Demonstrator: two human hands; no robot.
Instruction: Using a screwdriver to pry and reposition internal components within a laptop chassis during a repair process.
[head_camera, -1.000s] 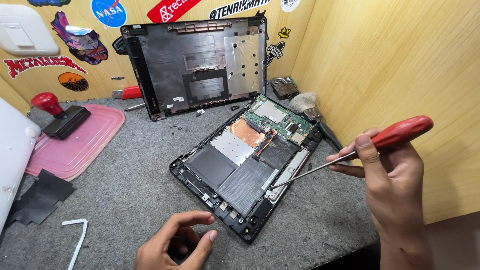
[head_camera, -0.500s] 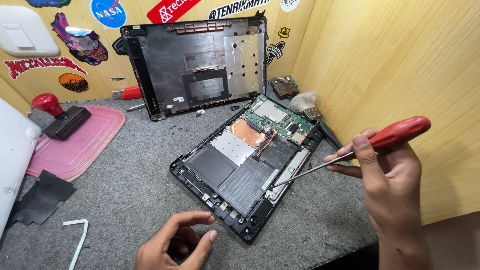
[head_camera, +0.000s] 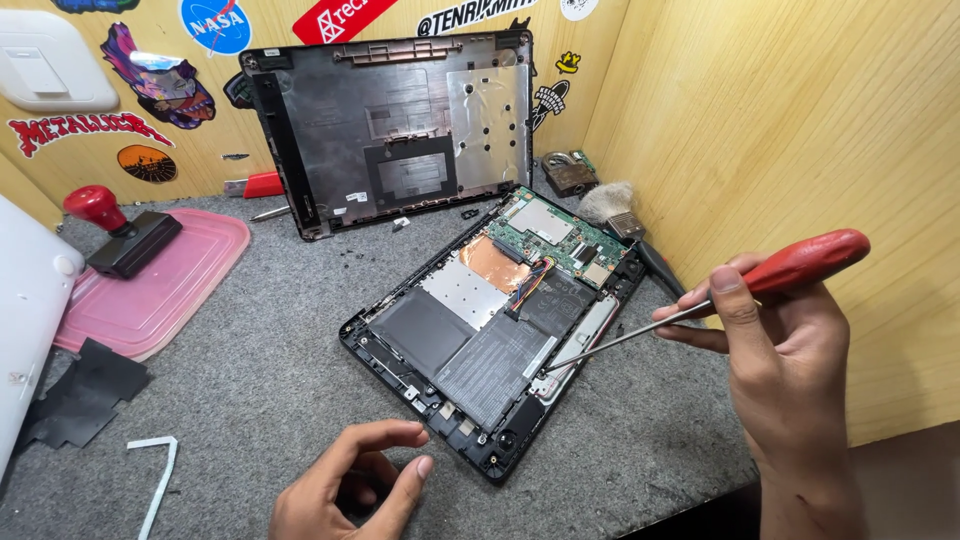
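Note:
An opened laptop base (head_camera: 480, 330) lies on the grey mat, showing a dark battery (head_camera: 470, 350), a copper plate and a green circuit board (head_camera: 555, 235). My right hand (head_camera: 785, 370) grips a red-handled screwdriver (head_camera: 800, 265); its tip rests at the base's right edge near the battery. My left hand (head_camera: 350, 490) hovers, fingers curled and apart, holding nothing, just in front of the base's near corner.
The removed bottom cover (head_camera: 390, 130) leans against the stickered wooden wall. A pink tray (head_camera: 150, 300) holds a red-knobbed black tool (head_camera: 120, 235). A white device (head_camera: 25, 330), black scraps (head_camera: 85, 390), a white strip (head_camera: 160, 480) and a brush (head_camera: 615, 210) lie around.
The screwdriver and my right hand shifted very slightly; the tip stays at the base's right edge. My left hand has barely moved.

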